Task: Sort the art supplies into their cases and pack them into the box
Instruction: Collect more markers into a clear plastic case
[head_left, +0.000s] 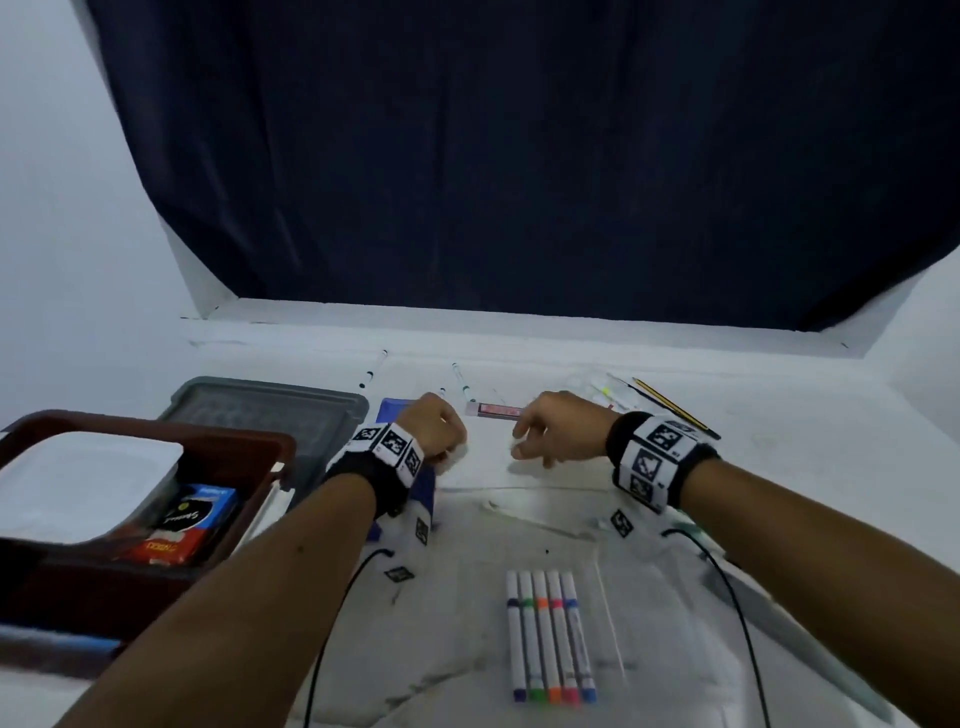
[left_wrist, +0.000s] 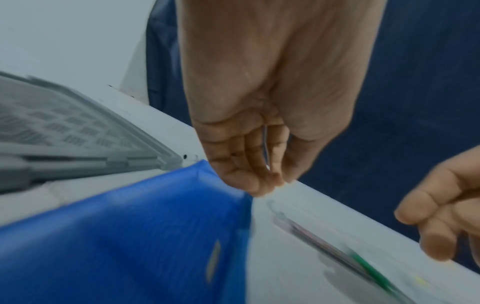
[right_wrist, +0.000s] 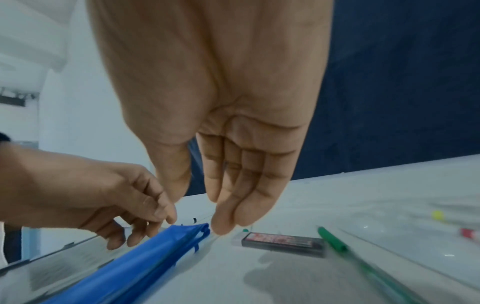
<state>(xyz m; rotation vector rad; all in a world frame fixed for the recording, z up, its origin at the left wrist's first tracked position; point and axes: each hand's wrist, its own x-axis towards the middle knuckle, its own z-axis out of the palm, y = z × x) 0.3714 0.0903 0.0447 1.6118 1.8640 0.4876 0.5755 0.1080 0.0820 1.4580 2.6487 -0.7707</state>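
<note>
A blue case (head_left: 388, 410) (left_wrist: 130, 236) (right_wrist: 130, 263) stands tilted on the white table. My left hand (head_left: 441, 436) (left_wrist: 259, 181) (right_wrist: 145, 216) curls its fingers at the case's top corner and pinches it; a thin pale streak shows between fingers and thumb. My right hand (head_left: 524, 441) (right_wrist: 226, 216) (left_wrist: 436, 216) hangs relaxed and empty just right of the case's end. Just past its fingertips lies a small dark box with a pink label (head_left: 493, 410) (right_wrist: 283, 242). Beside that box lies a green pen (right_wrist: 335, 240) (head_left: 460, 382). Several coloured markers (head_left: 550, 639) lie side by side near me.
A brown box (head_left: 234, 431) at the left holds a white container and coloured packs. Its grey lid (head_left: 270, 405) (left_wrist: 64, 127) lies behind it. Pencils (head_left: 675, 410) and small supplies lie at the back right, and a black-tipped marker (head_left: 375, 366) lies at the back. Black cables (head_left: 332, 623) trail from both wrists.
</note>
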